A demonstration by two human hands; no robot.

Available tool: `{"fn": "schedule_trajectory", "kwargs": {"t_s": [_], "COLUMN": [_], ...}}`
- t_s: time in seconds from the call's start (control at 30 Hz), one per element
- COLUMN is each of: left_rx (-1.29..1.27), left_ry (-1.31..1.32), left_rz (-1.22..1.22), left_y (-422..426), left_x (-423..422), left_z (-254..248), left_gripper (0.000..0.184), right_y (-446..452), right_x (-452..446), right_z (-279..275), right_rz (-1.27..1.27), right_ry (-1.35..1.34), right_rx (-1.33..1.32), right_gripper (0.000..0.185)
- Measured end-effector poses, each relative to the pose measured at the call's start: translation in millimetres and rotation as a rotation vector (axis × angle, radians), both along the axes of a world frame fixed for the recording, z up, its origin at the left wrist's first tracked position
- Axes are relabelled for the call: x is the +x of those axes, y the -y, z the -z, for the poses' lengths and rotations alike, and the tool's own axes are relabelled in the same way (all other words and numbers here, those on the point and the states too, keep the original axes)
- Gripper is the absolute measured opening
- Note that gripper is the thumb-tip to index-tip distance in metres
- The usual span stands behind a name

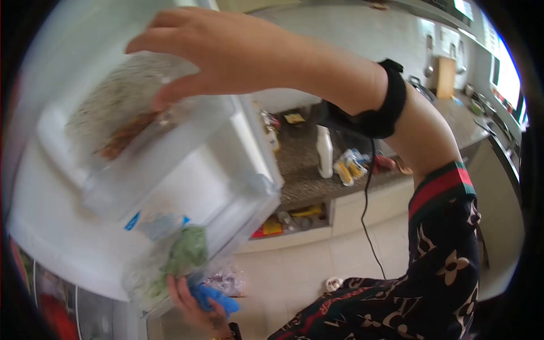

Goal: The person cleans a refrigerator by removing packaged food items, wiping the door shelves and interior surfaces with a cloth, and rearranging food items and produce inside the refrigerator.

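Note:
My right hand [209, 51] reaches across the top, fingers and thumb spread, over a clear drawer [153, 164] in the open fridge. Its thumb is close to a plastic bag of reddish-brown food [133, 133]; whether they touch I cannot tell. Lower down, my left hand [195, 306] is closed around a crumpled blue piece of thin material [212, 298], maybe a bag or cloth. Its fingertips lie against a clear plastic bag of green leafy vegetables [188, 249]. Just above that sits a small clear packet with blue corners [158, 224].
A stone counter [300, 170] runs behind, holding a white bottle [324, 152] and yellow packets [350, 168]. A black cable [365, 215] hangs from my right forearm's strap. A clear bag of purplish items [225, 280] is beyond my left hand, above the tiled floor [317, 260].

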State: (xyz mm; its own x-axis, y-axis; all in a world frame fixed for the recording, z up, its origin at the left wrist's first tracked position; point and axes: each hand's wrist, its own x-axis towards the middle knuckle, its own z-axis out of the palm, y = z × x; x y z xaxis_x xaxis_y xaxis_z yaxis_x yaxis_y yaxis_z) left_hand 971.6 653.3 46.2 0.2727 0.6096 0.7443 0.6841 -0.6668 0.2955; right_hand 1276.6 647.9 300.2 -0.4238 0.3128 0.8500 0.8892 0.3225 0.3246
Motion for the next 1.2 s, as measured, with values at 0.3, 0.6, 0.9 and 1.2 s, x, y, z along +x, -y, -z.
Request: {"fn": "schedule_trajectory", "kwargs": {"t_s": [0.3,0.6,0.9,1.2], "left_rx": [0.165,0.221,-0.002,-0.148], "left_ry": [0.025,-0.018,0.039,-0.011], "left_rz": [-0.034,-0.053,-0.203,0.152], "left_y": [1,4,28,86], "left_x": [23,38,24,27], "left_z": [-6,-6,-26,-180], "left_gripper": [0.076,0.06,0.052,0.031], "right_y": [102,97,64,104], "right_x": [133,280,352,275], "right_z": [118,456,559,510], "right_rz": [0.11,0.94,0.695,0.061], "right_ry": [-0.47,-1.324,-1.598,-2.069], "right_rx": [-0.142,-0.736,-0.765,-0.293], "right_gripper": [0.022,0.056,0.075,0.036]}}
